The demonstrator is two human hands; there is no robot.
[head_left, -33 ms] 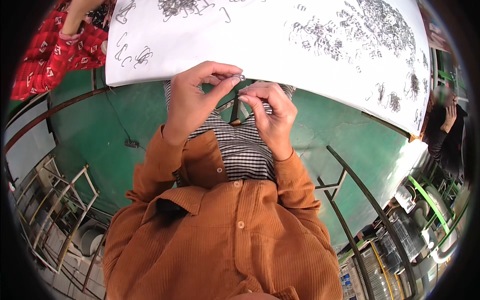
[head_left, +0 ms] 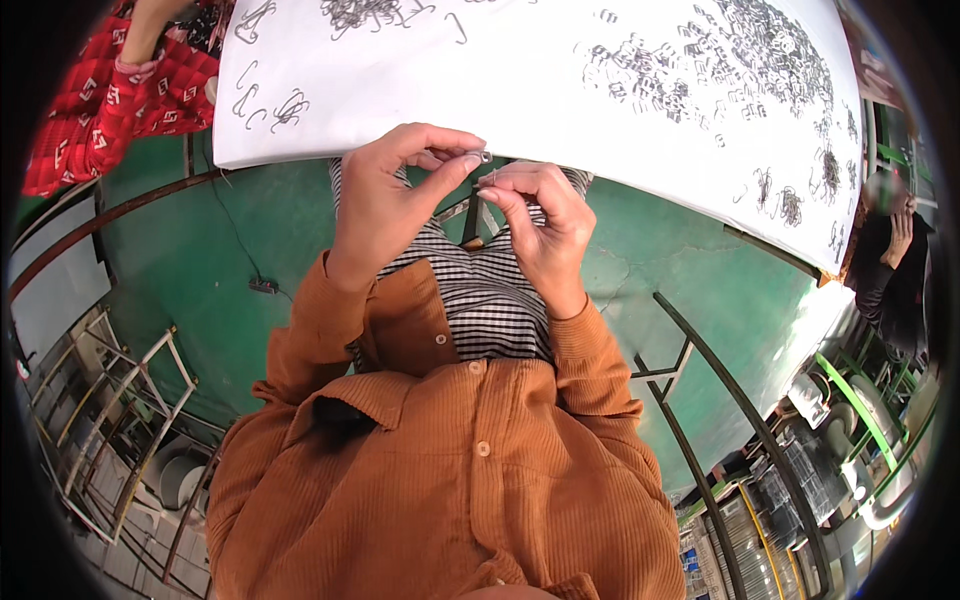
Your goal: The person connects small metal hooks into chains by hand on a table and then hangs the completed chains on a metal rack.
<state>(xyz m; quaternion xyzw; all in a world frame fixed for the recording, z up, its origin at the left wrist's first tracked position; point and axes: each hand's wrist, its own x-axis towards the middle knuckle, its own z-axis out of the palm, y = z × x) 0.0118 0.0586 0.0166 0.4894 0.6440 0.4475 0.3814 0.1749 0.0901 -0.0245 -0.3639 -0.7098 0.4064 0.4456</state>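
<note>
Pinched between the thumb and fingers of my left hand (head_left: pixel 395 195) is a small grey metal piece (head_left: pixel 486 157), its end sticking out past the fingertips. My right hand (head_left: pixel 548 215) is just to the right and slightly nearer to me, thumb and fingers closed in a pinch. A thin bit seems to show at its fingertips, too small to name. The two hands are close but apart, held in front of the near edge of a white-covered table (head_left: pixel 500 90).
Many small bent metal pieces (head_left: pixel 750 60) lie spread over the table's right side. Curved wire hooks (head_left: pixel 290 108) lie at the left, and a dark heap (head_left: pixel 360 12) farther back. A person in red sleeves (head_left: pixel 120 110) works at left; another in dark clothes (head_left: pixel 890 290) is at right. Metal frames (head_left: pixel 740 370) stand nearby.
</note>
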